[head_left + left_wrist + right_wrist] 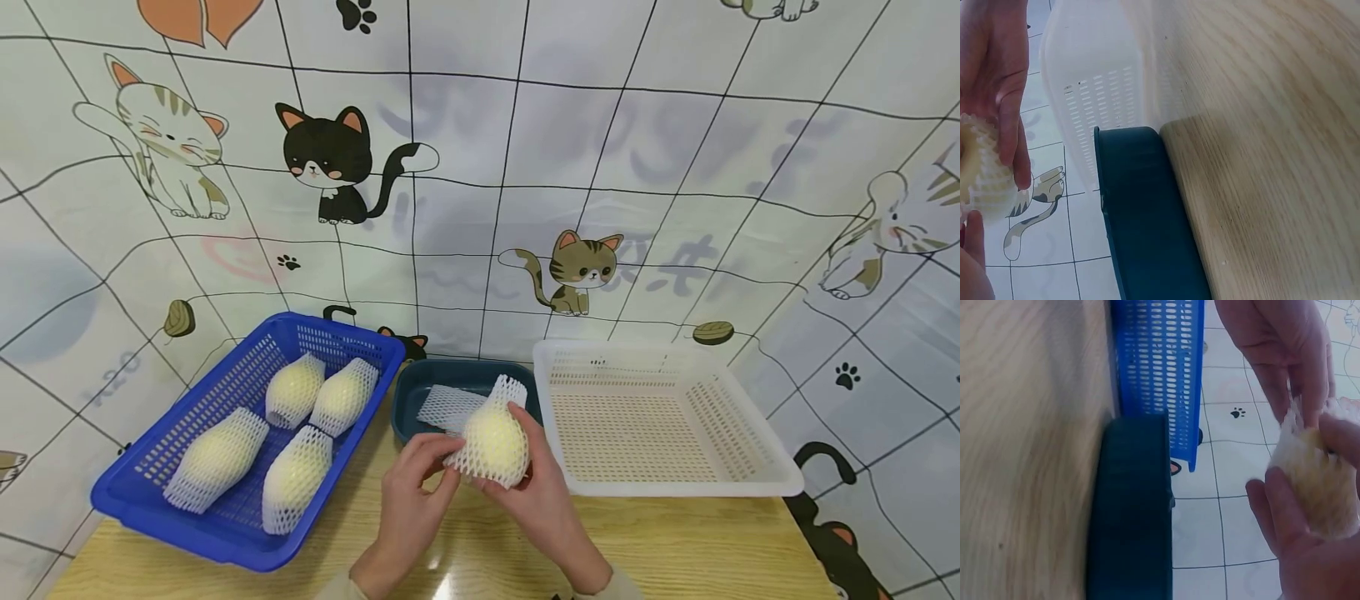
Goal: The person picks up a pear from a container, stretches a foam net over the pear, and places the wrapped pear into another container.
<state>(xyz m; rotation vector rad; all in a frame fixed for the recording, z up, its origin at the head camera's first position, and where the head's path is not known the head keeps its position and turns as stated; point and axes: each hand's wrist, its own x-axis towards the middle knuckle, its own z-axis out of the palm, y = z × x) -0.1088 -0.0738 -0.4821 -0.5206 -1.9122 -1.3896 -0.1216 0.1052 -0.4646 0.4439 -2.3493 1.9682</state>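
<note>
A pale yellow, round fruit-like thing in a white foam net [501, 446] is held up over the table, in front of the dark teal bin. My right hand [543, 492] grips it from the right, thumb below and fingers along its side. At the net's lower left edge, my left hand [416, 492] pinches the mesh between thumb and fingers. The right wrist view shows both hands on the netted fruit [1322, 487], with some yellow surface showing at the net's opening. Inside the teal bin [405, 421] lies a loose white foam net [447, 407], partly hidden behind the held one.
To the left stands a blue basket [120, 496] holding several netted pale yellow pieces [217, 458]. A white perforated basket [675, 487] stands to the right of the teal bin. All rest on a wooden table [660, 550] against a cat-patterned wall covering [465, 125].
</note>
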